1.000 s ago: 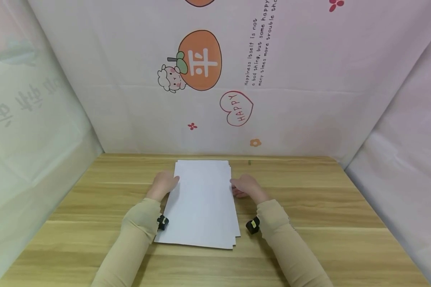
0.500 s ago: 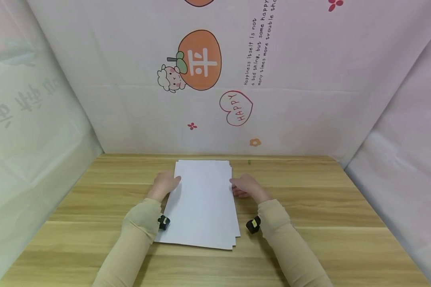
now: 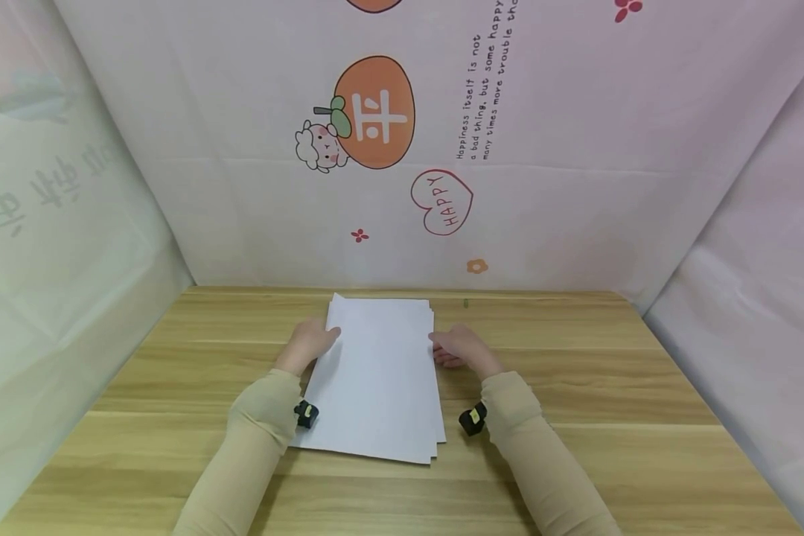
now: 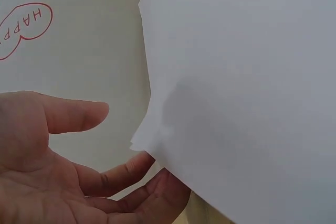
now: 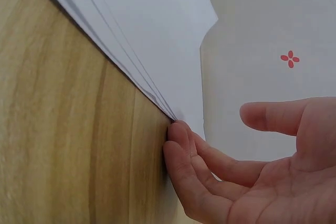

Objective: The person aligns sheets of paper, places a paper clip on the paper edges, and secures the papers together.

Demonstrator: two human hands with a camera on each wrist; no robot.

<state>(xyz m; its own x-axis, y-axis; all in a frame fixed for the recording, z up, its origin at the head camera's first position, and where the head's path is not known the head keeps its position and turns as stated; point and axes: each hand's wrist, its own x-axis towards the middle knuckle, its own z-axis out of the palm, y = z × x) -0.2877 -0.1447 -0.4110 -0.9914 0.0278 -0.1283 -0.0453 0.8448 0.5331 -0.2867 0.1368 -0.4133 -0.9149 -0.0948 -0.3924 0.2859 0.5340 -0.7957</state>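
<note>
A stack of white paper sheets (image 3: 375, 380) lies slightly uneven on the wooden table. At its left edge is my left hand (image 3: 308, 344); in the left wrist view its fingers (image 4: 126, 177) reach under the paper's edge, while the thumb stands apart above. The far left corner of the top paper is raised a little. My right hand (image 3: 461, 348) is at the right edge. The right wrist view has its fingertips (image 5: 181, 140) touching the layered sheet edges, the thumb held away from the paper. Some left fingertips are hidden beneath the sheets.
The table (image 3: 596, 447) has light wood grain. A white printed cloth (image 3: 549, 223) hangs behind it, with more cloth at both sides. A small green mark (image 3: 466, 303) is near the back edge. Black wrist cameras (image 3: 473, 419) sit at the cuffs.
The far left corner of the top paper has lifted. The near edge of the stack has shifted very slightly. Both hands stay almost in place.
</note>
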